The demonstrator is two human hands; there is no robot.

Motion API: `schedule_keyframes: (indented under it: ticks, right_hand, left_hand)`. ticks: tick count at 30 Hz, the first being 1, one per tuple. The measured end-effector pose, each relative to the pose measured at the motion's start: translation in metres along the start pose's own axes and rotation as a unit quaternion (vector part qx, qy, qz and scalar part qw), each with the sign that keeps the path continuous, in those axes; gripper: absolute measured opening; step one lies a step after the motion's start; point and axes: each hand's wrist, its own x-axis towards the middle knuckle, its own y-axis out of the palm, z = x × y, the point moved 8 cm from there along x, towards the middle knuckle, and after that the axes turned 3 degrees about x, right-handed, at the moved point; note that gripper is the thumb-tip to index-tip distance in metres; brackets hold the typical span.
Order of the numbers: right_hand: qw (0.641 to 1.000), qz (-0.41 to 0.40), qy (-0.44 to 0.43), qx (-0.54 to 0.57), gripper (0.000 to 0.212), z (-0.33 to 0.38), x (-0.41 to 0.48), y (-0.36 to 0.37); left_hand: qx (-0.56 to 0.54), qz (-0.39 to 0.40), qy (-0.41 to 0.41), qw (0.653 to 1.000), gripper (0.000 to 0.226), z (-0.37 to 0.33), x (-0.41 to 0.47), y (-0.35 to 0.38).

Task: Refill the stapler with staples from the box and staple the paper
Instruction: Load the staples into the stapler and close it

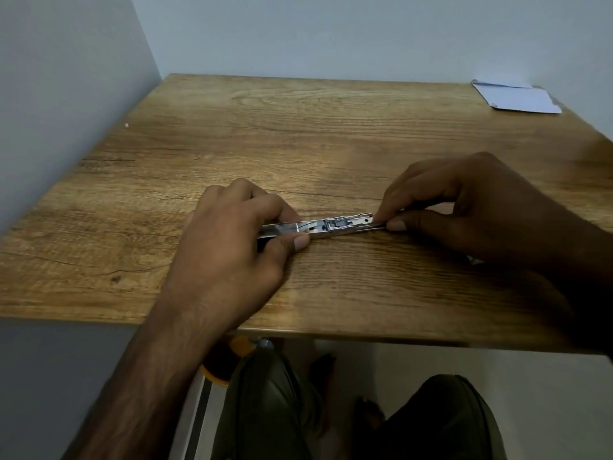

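The stapler [326, 226], a slim bar of bright, polished metal, lies opened out flat between the two sets of fingers, with its spring and channel showing in the stretch left bare. The left hand [232, 250] grips its left end, fingers curled over the far side and thumb pressed on the near side; a dark part shows just under that thumb. The right hand [464, 207] pinches the right end between thumb and forefinger, the other fingers curled behind. Under the fingers runs a table [298, 127] of matt, wood-grained board with dark knots and long streaks. Beyond the fingertips the top lies broad up to its far edge at a pale, smooth wall [331, 34]; the near edge runs just behind the wrists. Well beyond the right hand's fingers, at the far right corner, lies the paper [517, 97]: flat white sheets, slightly fanned.
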Motion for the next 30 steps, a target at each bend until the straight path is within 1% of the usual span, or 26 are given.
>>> schedule_keyframes:
  ticks: [4, 7, 9, 11, 15, 18, 20, 22, 25, 28, 30]
  right_hand:
    - [1.000, -0.012, 0.023, -0.003, 0.020, -0.004, -0.001, -0.001]
    - [0.999, -0.017, 0.049, -0.007, 0.025, -0.006, -0.001, -0.001]
    - [0.997, 0.005, 0.055, -0.044, 0.019, -0.005, 0.000, 0.001]
    - [0.996, 0.021, 0.064, -0.058, 0.014, -0.004, 0.001, 0.000]
    - [0.994, 0.026, 0.089, -0.063, 0.011, -0.002, 0.002, -0.002]
    - [0.993, 0.008, 0.099, -0.064, 0.010, 0.000, 0.003, -0.006]
    - [0.993, -0.003, 0.099, -0.065, 0.008, 0.001, 0.002, -0.008]
    - [0.994, -0.014, 0.092, -0.053, 0.008, 0.003, 0.001, -0.010]
    - [0.996, -0.035, 0.074, -0.017, 0.007, 0.009, 0.000, -0.016]
    - [0.995, -0.056, 0.062, 0.060, 0.011, 0.014, 0.000, -0.019]
    - [0.989, -0.087, 0.057, 0.104, 0.018, 0.017, 0.000, -0.020]
  left_hand:
    - [-0.009, -0.008, 0.001, 1.000, 0.023, 0.002, 0.000, -0.001]
    - [-0.013, -0.041, -0.020, 0.999, 0.026, 0.008, -0.001, -0.005]
    - [-0.007, -0.058, -0.029, 0.998, 0.026, 0.011, -0.001, -0.007]
    - [-0.020, -0.063, -0.025, 0.997, 0.027, 0.012, -0.001, -0.008]
    - [-0.125, -0.053, -0.026, 0.990, 0.027, 0.012, 0.000, -0.008]
    - [-0.245, -0.045, -0.029, 0.968, 0.023, 0.007, 0.002, -0.008]
    - [-0.259, -0.047, -0.019, 0.965, 0.023, 0.000, 0.005, -0.009]
    - [-0.283, -0.028, -0.010, 0.959, 0.021, -0.010, 0.009, -0.005]
    - [-0.341, 0.005, -0.016, 0.940, 0.021, -0.018, 0.015, 0.006]
    - [-0.371, 0.033, -0.007, 0.928, 0.021, -0.028, 0.022, 0.014]
    - [-0.383, 0.059, -0.006, 0.922, 0.020, -0.034, 0.023, 0.019]
